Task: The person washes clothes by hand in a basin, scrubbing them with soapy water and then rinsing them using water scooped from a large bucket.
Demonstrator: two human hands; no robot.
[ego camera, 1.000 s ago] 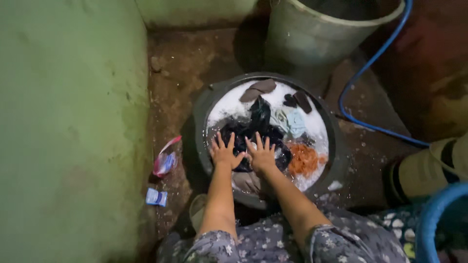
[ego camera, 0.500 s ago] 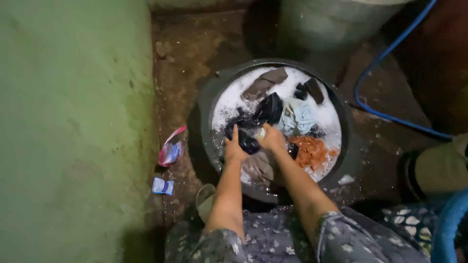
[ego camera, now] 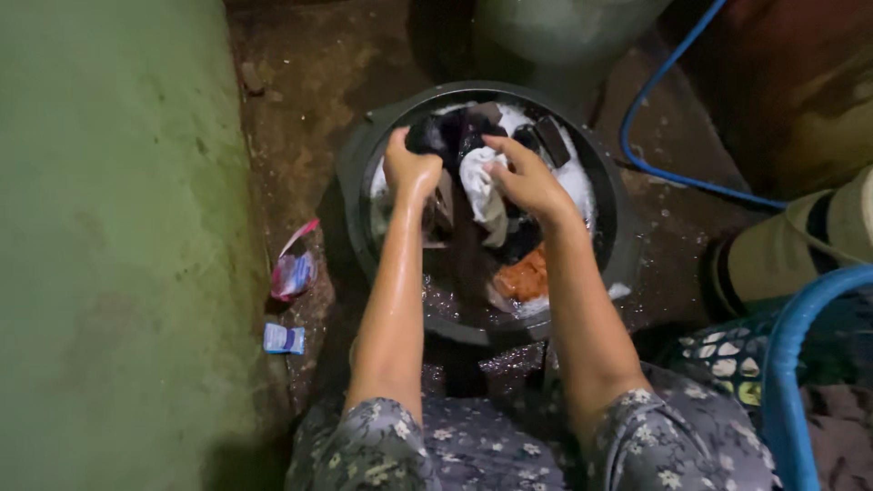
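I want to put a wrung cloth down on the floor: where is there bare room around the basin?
Bare floor lies between the green wall and the basin, above the sachets. Right of the basin it is crowded: blue hose, blue tub.

I see both forearms bare and wet, glistening under the light. Left hand [ego camera: 409,168] and right hand [ego camera: 526,180] without rings or gloves. Short sleeves [ego camera: 382,450] of grey-blue cloth with small pale flower print.
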